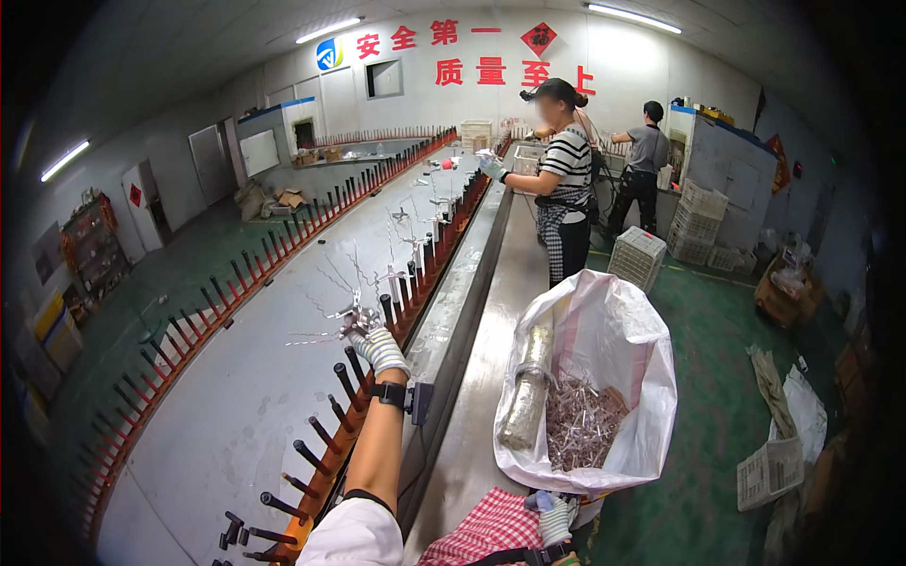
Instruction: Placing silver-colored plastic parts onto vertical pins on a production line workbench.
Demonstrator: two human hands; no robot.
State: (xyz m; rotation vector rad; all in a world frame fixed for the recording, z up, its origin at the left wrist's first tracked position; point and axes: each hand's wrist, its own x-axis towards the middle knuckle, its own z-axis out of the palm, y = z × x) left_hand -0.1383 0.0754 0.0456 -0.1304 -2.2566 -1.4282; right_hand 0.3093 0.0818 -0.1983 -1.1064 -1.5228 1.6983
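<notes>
My left hand, in a striped work glove, stretches over the pegs to the grey table. Its fingers are closed round a bunch of shiny metal pieces with long wavy wire legs. How many pieces it grips is unclear. Close to my body at the bottom, my right hand, also gloved, is beside the near rim of a white woven sack. Its fingers are bunched and partly hidden, so what they hold does not show. Thin metal scraps fill the sack's bottom, with a wrapped roll leaning inside.
Upright dark-tipped pegs line both edges of the long table. A metal ledge runs along my side. Farther along, a co-worker in a striped shirt handles pieces; another person stands behind. Plastic crates sit on the green floor.
</notes>
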